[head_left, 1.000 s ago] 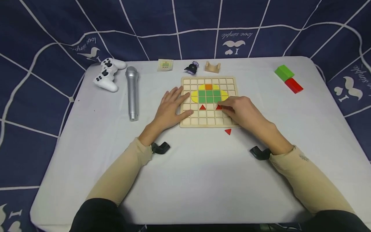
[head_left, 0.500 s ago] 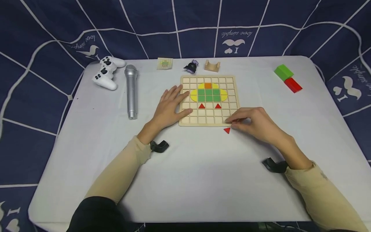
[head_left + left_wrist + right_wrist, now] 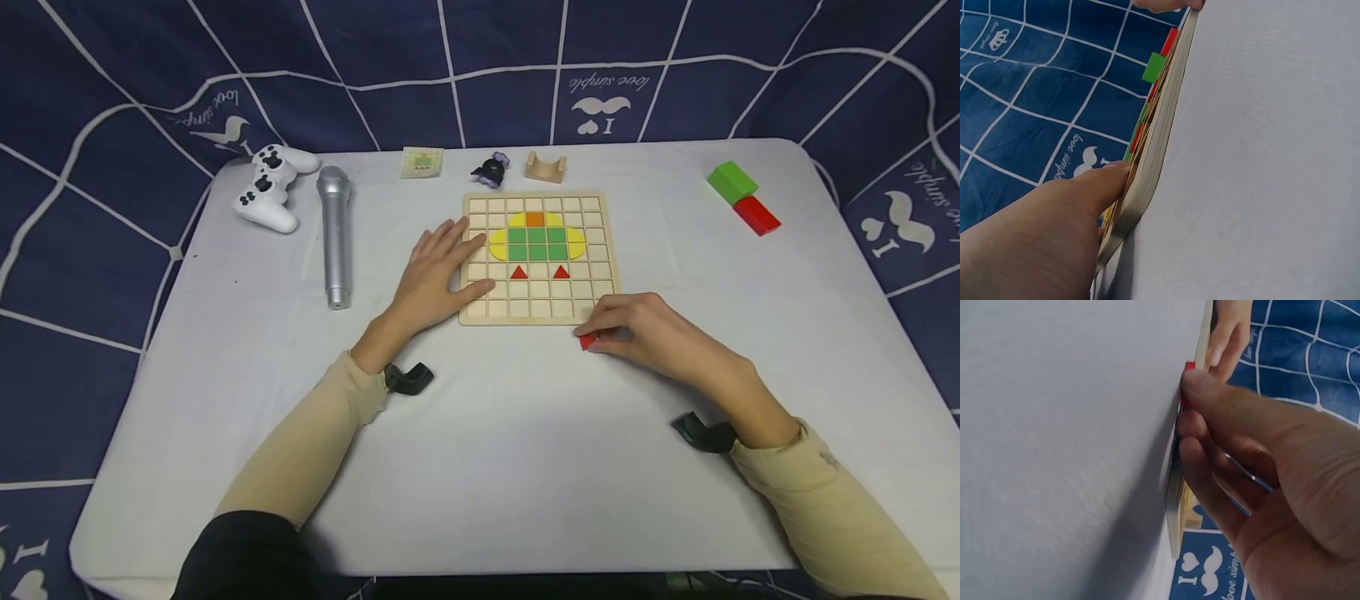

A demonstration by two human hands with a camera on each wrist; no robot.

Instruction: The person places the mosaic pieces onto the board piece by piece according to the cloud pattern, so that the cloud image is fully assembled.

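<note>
Head view, with both wrist views. The right hand (image 3: pixel 652 333) rests on the white worktop (image 3: pixel 525 450) just in front of the near right corner of the wooden grid board (image 3: pixel 603 283). Its grip is narrow: thumb and curled fingertips (image 3: pixel 1200 387) pinch a small red triangle piece (image 3: pixel 587 340), which lies on the worktop just outside the board's near edge, only partly visible between the fingers. In the right wrist view the red piece (image 3: pixel 1189 366) shows at the tip of the foremost finger, close beside the board edge (image 3: pixel 1175 506).

The left hand (image 3: pixel 435 279) lies flat with fingers straight and spread, its fingertips over the board's left columns and its thumb on the lower left cells; it holds nothing. The left wrist view shows a finger (image 3: pixel 1094 184) pressing on the rim of the board (image 3: pixel 1154 156).

On the board sit a yellow rounded shape (image 3: pixel 498 243) enclosing green squares (image 3: pixel 536 242), an orange square (image 3: pixel 534 219) above them, and two red triangles (image 3: pixel 518 272) in the row below.

Elsewhere on the worktop: a white game controller (image 3: pixel 268 198) and a silver microphone (image 3: pixel 333 235) at the left; a small pattern card (image 3: pixel 422 162), a dark figurine (image 3: pixel 491 171) and a wooden arch block (image 3: pixel 545 167) along the far edge; a green block (image 3: pixel 731 182) touching a red block (image 3: pixel 756 215) at the far right.
</note>
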